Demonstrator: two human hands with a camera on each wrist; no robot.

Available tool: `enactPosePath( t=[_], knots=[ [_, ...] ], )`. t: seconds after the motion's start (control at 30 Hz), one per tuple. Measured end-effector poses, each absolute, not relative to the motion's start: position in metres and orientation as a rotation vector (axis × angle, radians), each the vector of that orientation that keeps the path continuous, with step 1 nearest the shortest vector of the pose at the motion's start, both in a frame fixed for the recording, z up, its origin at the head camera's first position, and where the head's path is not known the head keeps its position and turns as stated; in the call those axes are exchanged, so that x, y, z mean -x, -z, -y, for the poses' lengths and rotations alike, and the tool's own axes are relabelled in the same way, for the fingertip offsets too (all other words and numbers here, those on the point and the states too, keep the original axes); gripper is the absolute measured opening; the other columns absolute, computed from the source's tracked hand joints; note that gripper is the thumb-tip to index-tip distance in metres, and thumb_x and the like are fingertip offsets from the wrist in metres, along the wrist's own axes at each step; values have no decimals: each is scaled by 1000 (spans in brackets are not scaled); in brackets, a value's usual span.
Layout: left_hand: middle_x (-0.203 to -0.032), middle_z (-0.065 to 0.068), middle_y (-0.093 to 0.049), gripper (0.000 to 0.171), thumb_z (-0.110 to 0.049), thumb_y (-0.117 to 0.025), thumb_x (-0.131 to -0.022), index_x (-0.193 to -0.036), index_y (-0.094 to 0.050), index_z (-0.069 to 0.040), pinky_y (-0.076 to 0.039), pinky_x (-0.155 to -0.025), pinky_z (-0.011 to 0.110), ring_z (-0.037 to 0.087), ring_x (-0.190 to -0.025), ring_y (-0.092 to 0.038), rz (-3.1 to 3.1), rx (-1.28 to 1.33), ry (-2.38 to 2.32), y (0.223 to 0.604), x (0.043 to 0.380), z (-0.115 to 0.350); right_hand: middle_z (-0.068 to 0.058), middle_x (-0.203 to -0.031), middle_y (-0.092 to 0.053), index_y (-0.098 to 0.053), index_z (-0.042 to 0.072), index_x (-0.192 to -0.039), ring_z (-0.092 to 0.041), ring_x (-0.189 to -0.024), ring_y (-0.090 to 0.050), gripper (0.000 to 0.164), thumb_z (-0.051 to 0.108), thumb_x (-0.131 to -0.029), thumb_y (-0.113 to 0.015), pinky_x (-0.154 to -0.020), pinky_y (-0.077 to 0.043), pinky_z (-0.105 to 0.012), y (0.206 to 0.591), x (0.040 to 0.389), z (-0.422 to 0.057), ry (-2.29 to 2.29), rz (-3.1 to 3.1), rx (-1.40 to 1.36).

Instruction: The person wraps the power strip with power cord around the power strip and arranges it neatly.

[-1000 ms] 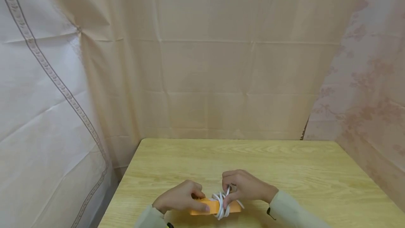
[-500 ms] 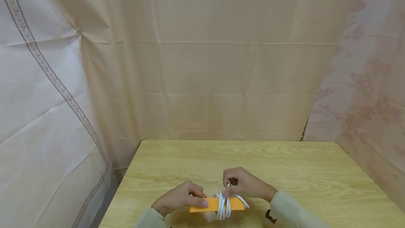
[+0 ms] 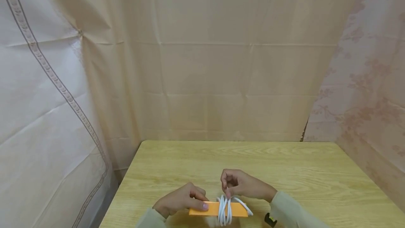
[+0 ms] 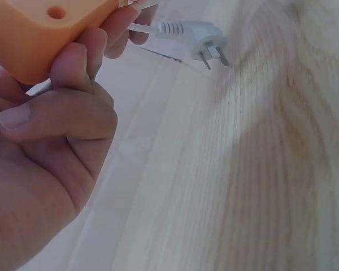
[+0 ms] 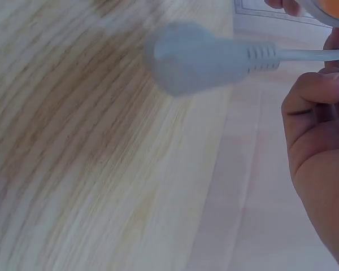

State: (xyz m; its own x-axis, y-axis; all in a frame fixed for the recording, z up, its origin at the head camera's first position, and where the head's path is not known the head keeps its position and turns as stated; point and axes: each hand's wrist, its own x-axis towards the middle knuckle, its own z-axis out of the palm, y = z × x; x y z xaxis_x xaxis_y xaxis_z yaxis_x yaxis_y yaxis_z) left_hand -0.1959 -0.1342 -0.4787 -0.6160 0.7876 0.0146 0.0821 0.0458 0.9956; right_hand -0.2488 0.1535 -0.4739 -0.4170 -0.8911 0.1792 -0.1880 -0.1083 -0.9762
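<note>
My left hand (image 3: 183,200) grips the left end of a long orange power strip (image 3: 212,209), its thumb along the near face. A white power cord (image 3: 224,214) is wound in several loops round the strip's middle. With thumb and forefinger my right hand (image 3: 245,185) pinches the cord just above the loops. The cord's white plug (image 4: 206,42) hangs free with its metal prongs showing in the left wrist view. In the right wrist view the plug (image 5: 203,59) is blurred and its prongs are hidden. A round hole marks the strip's end in the left wrist view.
Both hands work above the near edge of a wood-grain table (image 3: 240,154). Beige cloth (image 3: 202,80) hangs behind it, pale cloth (image 3: 41,115) at the left, and flower-patterned cloth (image 3: 373,90) at the right.
My right hand has risen off the front of the loops, then come slightly down and left. The power strip has tilted so its broad face shows more, and has shifted a little right.
</note>
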Motion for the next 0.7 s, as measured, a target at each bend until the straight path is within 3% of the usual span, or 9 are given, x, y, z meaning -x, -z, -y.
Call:
enactPosePath(
  t=[0.23,0.4,0.53,0.7],
  knots=[
    [-73,-8,-52,44,-23,-66,-96,-90,-69,20,-40,-54,21,5,-61,-44,-1739,-838,-1708,477,197,132,2,-94,-64,-60,2,-102,-8,-80,-56,26,27,-103,-62,-71,-51,-23,472,252,-153,1579,-1703,1179],
    [-72,-8,-52,50,-26,-66,-97,-82,-64,22,-40,-54,22,6,-61,-44,-1716,-814,-1760,477,198,131,4,-96,-64,-61,-3,-105,-5,-85,-58,22,18,-107,-55,-76,-52,-23,480,254,-155,1629,-1751,1172],
    [-72,-8,-52,51,-25,-65,-98,-80,-59,22,-39,-53,21,5,-59,-44,-1697,-763,-1805,480,197,130,0,-100,-66,-60,-7,-108,-9,-91,-62,23,14,-109,-50,-85,-55,-30,486,251,-155,1705,-1707,1097],
    [-75,-6,-57,49,-24,-62,-98,-87,-58,23,-41,-53,20,4,-60,-50,-1684,-663,-1869,482,195,129,-6,-107,-68,-63,-1,-115,-15,-97,-65,15,9,-107,-53,-85,-56,-33,490,250,-154,1750,-1736,1144]
  ],
)
